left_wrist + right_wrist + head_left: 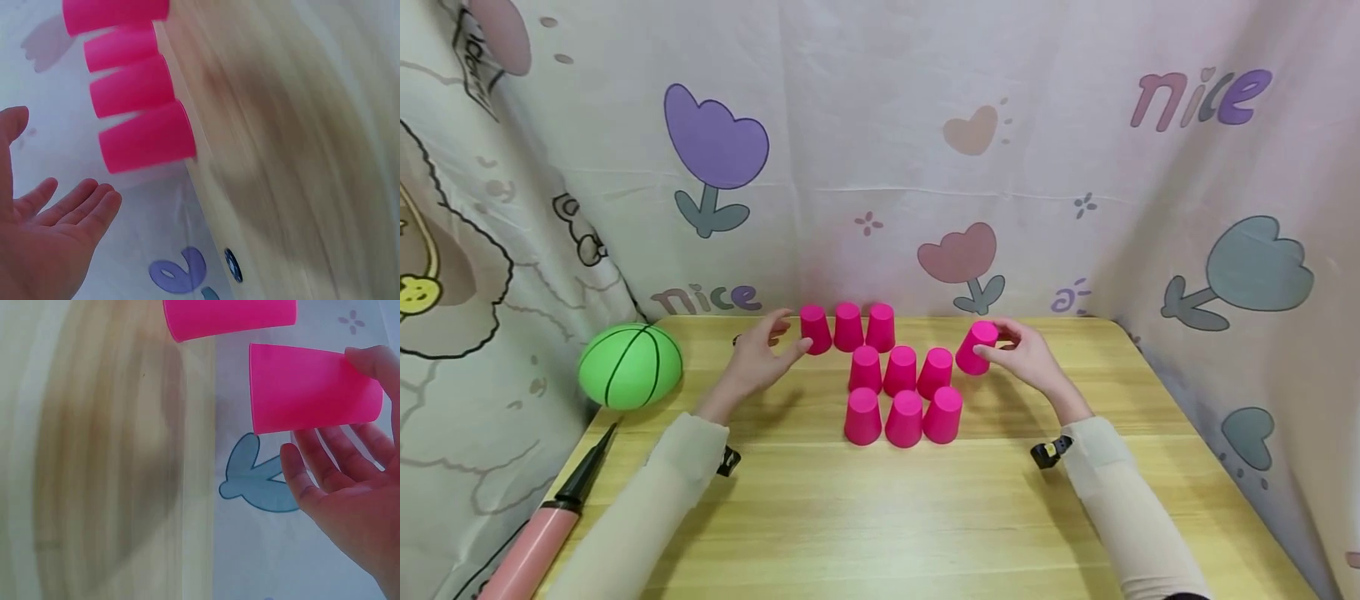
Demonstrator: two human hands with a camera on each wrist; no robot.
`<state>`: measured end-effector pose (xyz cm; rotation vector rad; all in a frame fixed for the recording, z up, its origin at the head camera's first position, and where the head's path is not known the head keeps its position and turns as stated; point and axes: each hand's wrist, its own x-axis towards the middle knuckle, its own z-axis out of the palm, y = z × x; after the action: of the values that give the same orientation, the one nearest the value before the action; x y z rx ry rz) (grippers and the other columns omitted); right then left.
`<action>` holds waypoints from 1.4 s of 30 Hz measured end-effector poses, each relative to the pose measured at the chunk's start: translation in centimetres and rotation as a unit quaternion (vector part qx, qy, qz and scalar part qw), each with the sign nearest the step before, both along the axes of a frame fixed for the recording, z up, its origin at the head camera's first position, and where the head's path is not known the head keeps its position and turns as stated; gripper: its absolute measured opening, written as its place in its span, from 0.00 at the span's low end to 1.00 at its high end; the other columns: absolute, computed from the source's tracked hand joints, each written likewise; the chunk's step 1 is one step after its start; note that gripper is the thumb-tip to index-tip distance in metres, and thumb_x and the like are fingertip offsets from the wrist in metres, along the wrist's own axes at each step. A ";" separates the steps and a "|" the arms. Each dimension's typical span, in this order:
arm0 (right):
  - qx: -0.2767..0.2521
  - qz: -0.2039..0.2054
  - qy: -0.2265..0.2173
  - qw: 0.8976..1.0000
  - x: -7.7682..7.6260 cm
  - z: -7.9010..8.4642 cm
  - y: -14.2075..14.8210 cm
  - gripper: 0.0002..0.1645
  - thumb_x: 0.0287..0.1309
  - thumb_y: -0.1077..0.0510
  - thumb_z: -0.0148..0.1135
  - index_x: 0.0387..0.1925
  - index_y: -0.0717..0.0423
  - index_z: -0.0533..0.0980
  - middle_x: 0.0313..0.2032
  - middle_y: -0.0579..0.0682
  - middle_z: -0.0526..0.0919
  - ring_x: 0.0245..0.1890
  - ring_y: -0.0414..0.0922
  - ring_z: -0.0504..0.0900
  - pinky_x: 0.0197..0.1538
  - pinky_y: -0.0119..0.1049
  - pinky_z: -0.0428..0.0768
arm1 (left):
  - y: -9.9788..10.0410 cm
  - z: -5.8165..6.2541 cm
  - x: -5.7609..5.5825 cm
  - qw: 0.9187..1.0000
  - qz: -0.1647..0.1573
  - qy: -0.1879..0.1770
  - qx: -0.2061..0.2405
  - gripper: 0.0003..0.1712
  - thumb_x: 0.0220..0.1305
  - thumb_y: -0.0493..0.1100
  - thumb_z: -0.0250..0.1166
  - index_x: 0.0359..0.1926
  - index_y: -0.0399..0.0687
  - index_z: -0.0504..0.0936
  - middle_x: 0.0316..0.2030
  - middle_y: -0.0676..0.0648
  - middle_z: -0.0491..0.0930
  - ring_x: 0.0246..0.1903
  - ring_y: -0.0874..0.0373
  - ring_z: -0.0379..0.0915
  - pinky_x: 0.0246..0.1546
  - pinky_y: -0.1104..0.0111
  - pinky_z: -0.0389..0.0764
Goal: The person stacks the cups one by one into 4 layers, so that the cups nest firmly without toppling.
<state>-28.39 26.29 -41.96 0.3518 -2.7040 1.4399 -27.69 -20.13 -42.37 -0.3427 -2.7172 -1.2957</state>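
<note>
in right hand (1027, 356); pink cup (976, 347) (tapered)

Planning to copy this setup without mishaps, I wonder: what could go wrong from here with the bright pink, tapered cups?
The bright pink, tapered cup raised in the right hand could knock the middle row's rightmost cup beside it. The left hand, close to the back row's leftmost cup, might nudge it. That row stands near the far edge of the wood-grained table, so a push might drop one.
</note>
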 end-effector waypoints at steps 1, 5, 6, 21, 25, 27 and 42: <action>0.000 0.001 0.000 1.000 -0.3 0.0 -0.2 0.36 0.62 0.46 0.75 0.69 0.50 0.76 0.56 0.56 0.84 0.55 0.53 0.82 0.52 0.36 0.84 | 0.3 0.1 0.3 1.000 -0.006 0.003 0.003 0.43 0.71 0.59 0.68 0.77 0.45 0.65 0.70 0.33 0.74 0.70 0.34 0.71 0.71 0.41 0.74; -0.004 0.003 -0.003 1.000 -1.5 0.1 -1.0 0.36 0.62 0.45 0.75 0.69 0.49 0.76 0.57 0.56 0.84 0.57 0.54 0.81 0.53 0.41 0.82 | 1.3 0.2 1.6 0.999 -0.027 0.011 0.018 0.39 0.70 0.58 0.70 0.74 0.45 0.70 0.67 0.35 0.77 0.68 0.36 0.73 0.70 0.43 0.76; -0.005 0.004 -0.003 1.000 -1.7 0.1 -1.3 0.36 0.62 0.45 0.75 0.69 0.49 0.76 0.57 0.56 0.84 0.57 0.54 0.81 0.54 0.42 0.81 | 1.5 0.2 1.9 0.999 -0.033 0.015 0.021 0.38 0.71 0.57 0.70 0.73 0.45 0.71 0.66 0.35 0.78 0.67 0.36 0.74 0.69 0.43 0.76; -0.004 0.033 0.000 0.999 -4.7 0.3 -4.5 0.35 0.61 0.47 0.75 0.67 0.52 0.76 0.56 0.56 0.84 0.58 0.54 0.81 0.55 0.45 0.83 | 4.8 -1.3 6.1 0.995 -0.097 -0.017 0.014 0.35 0.69 0.59 0.70 0.71 0.52 0.75 0.61 0.40 0.83 0.61 0.41 0.81 0.65 0.48 0.81; -0.002 0.047 0.003 0.999 -5.5 0.3 -5.4 0.33 0.61 0.48 0.75 0.65 0.53 0.78 0.55 0.56 0.85 0.57 0.54 0.81 0.57 0.46 0.82 | 5.5 -1.8 6.5 0.992 -0.122 -0.024 0.009 0.37 0.69 0.59 0.70 0.72 0.50 0.74 0.62 0.39 0.83 0.61 0.42 0.80 0.64 0.47 0.82; 0.000 0.054 0.001 0.999 -5.9 0.4 -5.9 0.33 0.61 0.48 0.75 0.64 0.53 0.78 0.54 0.56 0.85 0.56 0.54 0.82 0.57 0.46 0.82 | 5.8 -2.0 6.6 0.991 -0.131 -0.024 0.011 0.37 0.69 0.57 0.71 0.72 0.48 0.74 0.62 0.39 0.83 0.61 0.43 0.80 0.64 0.48 0.82; 0.028 0.086 -0.018 0.996 -8.1 -0.7 -8.1 0.33 0.64 0.51 0.74 0.67 0.55 0.77 0.53 0.57 0.86 0.53 0.53 0.84 0.57 0.45 0.85 | 6.9 -3.0 7.2 0.985 -0.171 -0.007 0.011 0.31 0.66 0.51 0.75 0.67 0.55 0.77 0.58 0.52 0.85 0.57 0.52 0.83 0.61 0.52 0.86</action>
<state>-36.51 18.21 -42.68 0.5794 -2.8086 1.4254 -20.45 -13.23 -45.39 -0.8304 -2.7375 -1.4056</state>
